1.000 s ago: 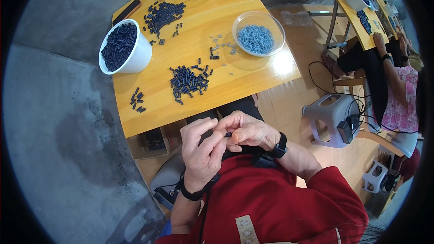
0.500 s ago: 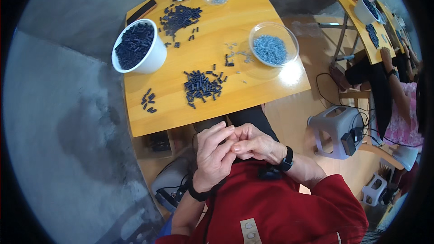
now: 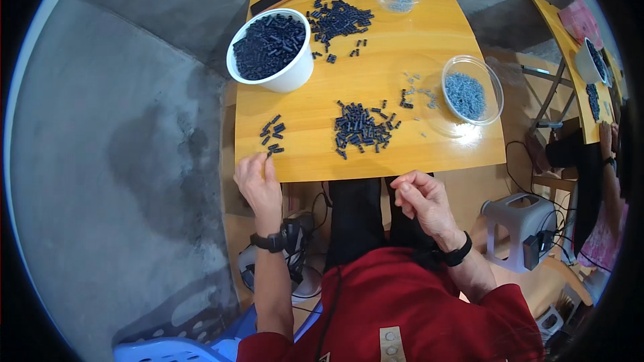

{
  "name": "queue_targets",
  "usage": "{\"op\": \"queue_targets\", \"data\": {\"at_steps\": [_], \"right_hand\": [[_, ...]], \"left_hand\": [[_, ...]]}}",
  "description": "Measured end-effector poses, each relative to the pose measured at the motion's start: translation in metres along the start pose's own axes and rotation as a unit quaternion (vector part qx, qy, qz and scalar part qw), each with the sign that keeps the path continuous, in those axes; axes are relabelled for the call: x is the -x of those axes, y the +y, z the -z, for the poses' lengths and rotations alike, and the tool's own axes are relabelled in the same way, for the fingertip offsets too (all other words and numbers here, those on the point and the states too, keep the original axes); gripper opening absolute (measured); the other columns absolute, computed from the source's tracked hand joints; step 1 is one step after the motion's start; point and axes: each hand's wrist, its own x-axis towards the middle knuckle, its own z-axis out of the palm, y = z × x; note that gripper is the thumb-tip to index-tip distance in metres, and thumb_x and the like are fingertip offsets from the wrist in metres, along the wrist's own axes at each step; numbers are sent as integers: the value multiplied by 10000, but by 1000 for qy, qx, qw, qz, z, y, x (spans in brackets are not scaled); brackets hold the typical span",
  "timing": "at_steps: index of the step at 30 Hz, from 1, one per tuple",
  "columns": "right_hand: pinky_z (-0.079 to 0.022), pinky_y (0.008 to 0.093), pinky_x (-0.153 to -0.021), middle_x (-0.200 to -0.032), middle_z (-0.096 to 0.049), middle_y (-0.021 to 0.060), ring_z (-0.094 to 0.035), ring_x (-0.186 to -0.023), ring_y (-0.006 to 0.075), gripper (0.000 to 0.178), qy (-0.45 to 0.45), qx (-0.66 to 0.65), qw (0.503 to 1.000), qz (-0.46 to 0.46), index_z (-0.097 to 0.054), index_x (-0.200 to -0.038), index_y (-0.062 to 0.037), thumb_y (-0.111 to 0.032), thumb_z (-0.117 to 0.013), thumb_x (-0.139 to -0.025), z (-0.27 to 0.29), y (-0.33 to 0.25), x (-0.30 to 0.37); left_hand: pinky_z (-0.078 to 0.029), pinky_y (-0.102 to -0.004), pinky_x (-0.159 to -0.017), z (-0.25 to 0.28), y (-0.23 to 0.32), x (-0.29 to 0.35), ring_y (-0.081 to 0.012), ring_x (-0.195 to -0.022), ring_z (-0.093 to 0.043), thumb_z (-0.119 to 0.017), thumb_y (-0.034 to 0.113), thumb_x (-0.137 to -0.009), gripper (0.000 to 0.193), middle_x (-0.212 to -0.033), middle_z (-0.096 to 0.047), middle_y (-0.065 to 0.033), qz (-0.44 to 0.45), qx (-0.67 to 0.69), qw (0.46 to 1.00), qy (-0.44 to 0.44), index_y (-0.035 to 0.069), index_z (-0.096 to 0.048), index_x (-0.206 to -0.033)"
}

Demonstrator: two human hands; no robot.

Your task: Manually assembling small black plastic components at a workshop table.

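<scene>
Hands since half a second ago: no longer meeting over the lap, they are sitting apart in the head view, left hand (image 3: 258,184) reaching to the near-left part of the surface (image 3: 302,114), right hand (image 3: 424,202) hanging just short of the near edge.
Head view: shifting so that the surface is appearing farther right, with more of a blue plastic item (image 3: 168,350) showing at the lower left.
Left fingers: narrowing at the nearest piece of the small group of black pieces (image 3: 279,127); I am unable to tell whether they are gripping it.
Right fingers: curling in toward the thumb; I am unable to tell whether they are holding anything.
Small group: lying near the left edge, most long axes slanting from near left to far right, the nearest ones running almost left to right.
Black heap (image 3: 359,127): lying mid-surface toward the near edge, its short cylinders pointing in mixed directions.
White tub (image 3: 295,75): standing full of black pieces by the left edge, beyond the small group.
Clear dish (image 3: 493,97): holding grey-blue bits close to the right edge.
Bare room: stretching between small group and heap, and along the near edge right of the heap.
</scene>
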Motion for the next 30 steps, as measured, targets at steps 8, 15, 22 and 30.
{"op": "queue_targets", "data": {"at_steps": [8, 15, 22, 30], "right_hand": [[-361, 168, -484, -697, -595, -20, -446, -537, 15, 184, 38, 24, 999, 7, -654, -987, -41, -205, -573, -1002, -1, 0, -2], [-358, 167, -489, -690, -593, -24, -445, -540, 12, 182, 55, 29, 998, 18, -653, -961, -47, -205, -573, -1002, -3, -4, -1], [-341, 168, -480, -691, -596, -22, -439, -535, 9, 172, 65, 6, 997, 45, -652, -966, -46, -196, -575, -1000, 2, 6, 3], [-330, 166, -481, -694, -595, -20, -433, -544, 5, 170, 83, 35, 994, 62, -647, -975, -43, -193, -573, -1001, 10, 4, 16]], "left_hand": [[-421, -410, -847, -17, -21, -24, -288, -978, -583, -681, 63, -844, 148, -996, -639, -83, -70, -120, 990, -21, 57, -709, -989], [-422, -405, -857, -19, -23, -26, -288, -982, -589, -678, 68, -850, 150, -1010, -644, -86, -58, -101, 993, -27, 57, -719, -994], [-445, -414, -849, -11, 39, 5, -304, -938, -580, -707, 19, -795, 169, -976, -609, -115, -47, 82, 995, -38, 30, -716, -963], [-461, -376, -812, -50, 81, 15, -279, -904, -594, -732, 22, -778, 94, -918, -607, -102, -31, 118, 991, -55, 19, -702, -867]]}}
